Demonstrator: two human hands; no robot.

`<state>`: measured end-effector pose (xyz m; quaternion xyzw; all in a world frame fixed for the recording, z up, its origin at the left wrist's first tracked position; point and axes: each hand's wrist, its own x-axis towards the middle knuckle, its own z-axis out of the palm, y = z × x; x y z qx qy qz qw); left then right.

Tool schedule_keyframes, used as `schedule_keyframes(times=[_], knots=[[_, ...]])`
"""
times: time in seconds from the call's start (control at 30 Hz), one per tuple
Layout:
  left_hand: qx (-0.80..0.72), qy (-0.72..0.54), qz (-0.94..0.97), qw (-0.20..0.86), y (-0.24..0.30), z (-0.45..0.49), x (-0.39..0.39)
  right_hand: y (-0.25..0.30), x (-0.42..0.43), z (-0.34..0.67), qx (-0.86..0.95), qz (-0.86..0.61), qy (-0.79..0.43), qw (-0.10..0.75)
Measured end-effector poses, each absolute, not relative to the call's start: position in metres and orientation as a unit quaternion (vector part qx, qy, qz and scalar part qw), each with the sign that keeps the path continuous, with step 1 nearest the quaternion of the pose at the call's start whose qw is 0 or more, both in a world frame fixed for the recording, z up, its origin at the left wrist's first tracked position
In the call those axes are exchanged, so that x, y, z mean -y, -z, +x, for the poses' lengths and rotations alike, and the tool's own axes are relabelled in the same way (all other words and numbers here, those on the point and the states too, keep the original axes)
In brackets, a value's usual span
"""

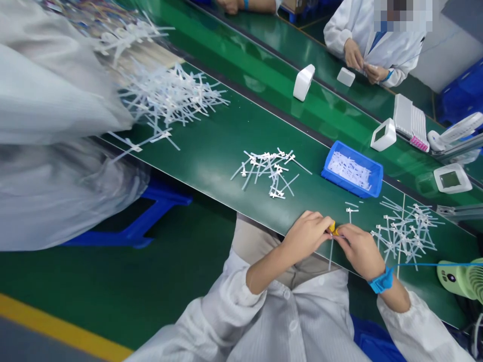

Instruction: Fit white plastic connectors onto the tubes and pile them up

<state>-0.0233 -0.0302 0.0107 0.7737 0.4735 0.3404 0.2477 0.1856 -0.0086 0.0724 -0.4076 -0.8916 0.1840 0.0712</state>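
Note:
My left hand (307, 232) and my right hand (360, 251) meet at the near edge of the green bench, fingertips almost touching. Both are closed, pinching the top end of a thin white strip (331, 255) that hangs down between them. Yellow covers (332, 227) show at the fingertips. What sits right between the fingers is too small to make out. Just beyond the right hand lies a loose strip with a small white end piece (350, 210). A blue band (382, 281) with a blue cord circles my right wrist.
A blue tray (328, 177) holds many small white pieces. Strip piles lie at centre (269, 166), right (407, 231) and far left (177, 95). A green fan (451, 276) stands right. White devices (304, 83) sit on the green belt (264, 83). Co-workers are left and opposite.

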Motion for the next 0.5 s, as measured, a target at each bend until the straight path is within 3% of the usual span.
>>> schedule_keyframes(times=[0.13,0.27,0.37,0.5], knots=[[-0.47,-0.338,0.773,0.261,-0.011,-0.024,0.03,-0.071,0.004,0.185,0.891,-0.409,-0.194,0.044],[-0.468,-0.331,0.774,0.267,-0.011,-0.024,0.03,-0.074,0.002,0.186,0.875,-0.411,-0.245,0.068],[-0.473,-0.335,0.767,0.274,-0.01,-0.024,0.031,-0.074,0.007,0.192,0.831,-0.444,-0.303,0.144],[-0.482,-0.399,0.707,0.33,-0.012,-0.025,0.031,-0.065,0.023,0.2,0.687,-0.557,-0.348,0.312]])
